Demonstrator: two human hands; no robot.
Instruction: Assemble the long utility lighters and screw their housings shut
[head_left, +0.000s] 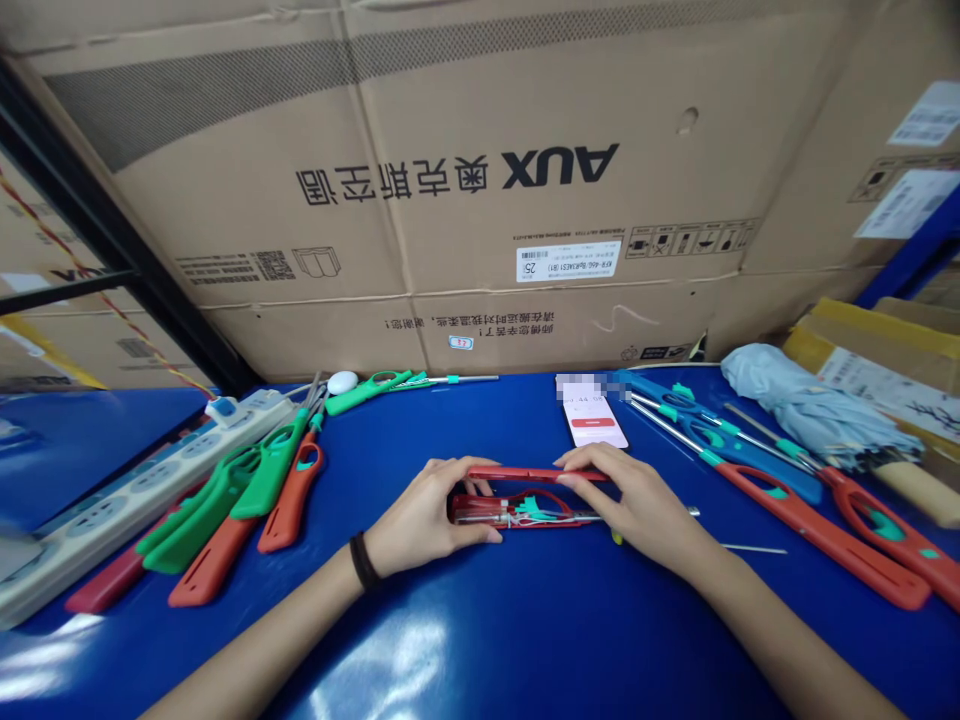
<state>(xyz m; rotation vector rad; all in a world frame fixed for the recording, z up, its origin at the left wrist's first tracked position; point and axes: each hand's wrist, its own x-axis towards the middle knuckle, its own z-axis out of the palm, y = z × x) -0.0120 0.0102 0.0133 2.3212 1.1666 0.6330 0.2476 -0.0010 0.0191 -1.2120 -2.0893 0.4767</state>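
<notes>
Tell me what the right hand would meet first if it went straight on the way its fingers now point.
The red plastic strip: the fingertips of the right hand already rest on it. Past it the left hand looks next, though depth is hard to judge.

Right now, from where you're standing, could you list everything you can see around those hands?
Open red lighter: one, red, two shell halves, between the hands.
Green long lighters: about four, green, left and far side.
Orange long lighters: about four, orange, both sides.
Blue long lighters: about two, blue, right.
Power strip: one, off-white, left.
Round object: one, white, far side.
Phone: one, pale screen, beyond the hands.
Folded umbrella: one, pale blue, right.
Table: one, blue, beneath everything.
Carton: one, brown, behind the table.
Left hand: one, black wristband, on the lighter.
Right hand: one, on the lighter.
</notes>
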